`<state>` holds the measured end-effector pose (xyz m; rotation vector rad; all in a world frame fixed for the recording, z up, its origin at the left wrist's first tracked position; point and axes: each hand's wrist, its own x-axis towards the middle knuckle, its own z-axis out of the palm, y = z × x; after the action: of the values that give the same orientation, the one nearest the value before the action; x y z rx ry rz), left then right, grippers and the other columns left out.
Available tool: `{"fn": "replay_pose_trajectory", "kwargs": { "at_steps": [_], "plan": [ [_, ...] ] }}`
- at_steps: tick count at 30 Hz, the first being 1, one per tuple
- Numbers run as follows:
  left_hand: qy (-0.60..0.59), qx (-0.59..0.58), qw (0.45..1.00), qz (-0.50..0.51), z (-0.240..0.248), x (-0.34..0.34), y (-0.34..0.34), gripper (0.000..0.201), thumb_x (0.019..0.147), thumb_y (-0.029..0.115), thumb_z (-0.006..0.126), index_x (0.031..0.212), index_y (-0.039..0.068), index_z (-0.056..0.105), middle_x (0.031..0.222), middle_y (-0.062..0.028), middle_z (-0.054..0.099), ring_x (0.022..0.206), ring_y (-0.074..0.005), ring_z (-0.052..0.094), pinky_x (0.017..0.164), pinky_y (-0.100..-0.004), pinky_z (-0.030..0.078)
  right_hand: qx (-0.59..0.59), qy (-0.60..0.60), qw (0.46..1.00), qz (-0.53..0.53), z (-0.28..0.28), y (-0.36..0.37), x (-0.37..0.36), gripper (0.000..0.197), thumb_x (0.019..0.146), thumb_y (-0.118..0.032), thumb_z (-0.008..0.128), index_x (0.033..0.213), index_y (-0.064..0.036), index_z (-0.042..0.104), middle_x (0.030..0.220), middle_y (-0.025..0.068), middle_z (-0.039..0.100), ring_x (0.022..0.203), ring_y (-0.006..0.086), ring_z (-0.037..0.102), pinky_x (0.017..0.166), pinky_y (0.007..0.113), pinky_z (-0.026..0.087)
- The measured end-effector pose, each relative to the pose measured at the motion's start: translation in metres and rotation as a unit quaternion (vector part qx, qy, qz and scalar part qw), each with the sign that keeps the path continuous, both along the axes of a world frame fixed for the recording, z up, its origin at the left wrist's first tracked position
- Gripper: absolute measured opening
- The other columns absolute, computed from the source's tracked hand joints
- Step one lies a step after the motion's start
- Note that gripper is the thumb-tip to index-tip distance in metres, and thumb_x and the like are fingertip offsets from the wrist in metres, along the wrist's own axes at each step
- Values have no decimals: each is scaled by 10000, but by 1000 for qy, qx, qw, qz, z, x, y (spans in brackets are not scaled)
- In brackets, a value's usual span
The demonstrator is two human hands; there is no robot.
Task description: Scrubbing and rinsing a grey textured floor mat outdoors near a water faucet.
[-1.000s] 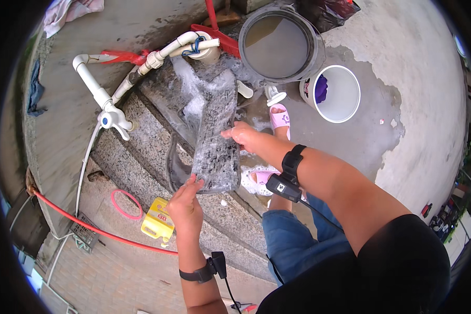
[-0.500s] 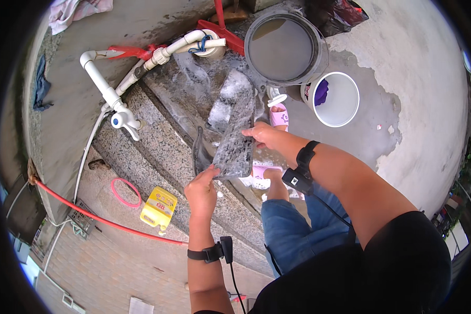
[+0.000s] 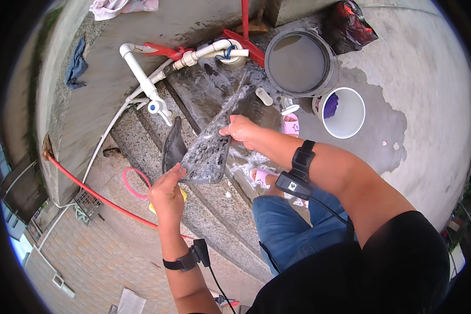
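A wet grey floor mat (image 3: 206,159), streaked with suds, is stretched between my hands above the stone steps. My left hand (image 3: 167,193) is closed on its near left corner. Along the mat's right edge, my right hand (image 3: 239,130) pinches it. The mat is twisted, its far end narrowing toward the wet floor. A dark curved flap (image 3: 174,145) rises on its left; whether it belongs to the same mat, I cannot tell. Behind my left hand, a yellow jug (image 3: 183,194) is mostly hidden, next to a pink ring (image 3: 136,183).
White pipes carry a tap (image 3: 154,107) left of the mat. Beyond stand a large grey bucket of murky water (image 3: 332,65) and a white bucket (image 3: 350,131) holding purple cloth (image 3: 331,105). A white cylinder (image 3: 264,96) lies nearby. A red hose (image 3: 99,194) crosses the lower left.
Both hands have moved left with the mat, which has turned from showing its broad sudsy face to a twisted, narrower shape. A white cylinder has come into sight, and the yellow jug is now mostly covered.
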<state>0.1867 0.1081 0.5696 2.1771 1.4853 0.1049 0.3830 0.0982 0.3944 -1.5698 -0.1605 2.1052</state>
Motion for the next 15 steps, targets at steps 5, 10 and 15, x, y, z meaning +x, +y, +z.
{"fn": "replay_pose_trajectory", "kwargs": {
  "at_steps": [5, 10, 15],
  "plan": [
    [12, 36, 999, -28, -22, -21, 2, 318, 655, -124, 522, 843, 87, 667, 920, -99, 676, 823, -266, 655, 709, -327, 516, 8, 20, 999, -34, 5, -9, -5, 329, 780, -137, 659, 1048, -13, 515, 929, 91, 575, 837, 195, 545, 756, 366, 427],
    [40, -4, 996, -76, -94, -28, 21, 304, 693, -85, 506, 853, 115, 668, 894, -88, 672, 790, -271, 650, 692, -331, 517, 160, -365, 908, 127, -22, -18, -6, 656, 820, -286, 608, 1303, 63, 334, 1304, 255, 417, 1202, 349, 430, 994, 375, 343],
    [47, -43, 991, -115, -147, -36, 43, 256, 692, -12, 517, 837, 137, 666, 832, -70, 663, 732, -275, 635, 618, -355, 498, 398, -327, 852, 98, 35, 54, -27, 789, 787, -413, 632, 1349, 16, 283, 1354, 252, 352, 1259, 355, 356, 1035, 379, 298]
  ]
}}
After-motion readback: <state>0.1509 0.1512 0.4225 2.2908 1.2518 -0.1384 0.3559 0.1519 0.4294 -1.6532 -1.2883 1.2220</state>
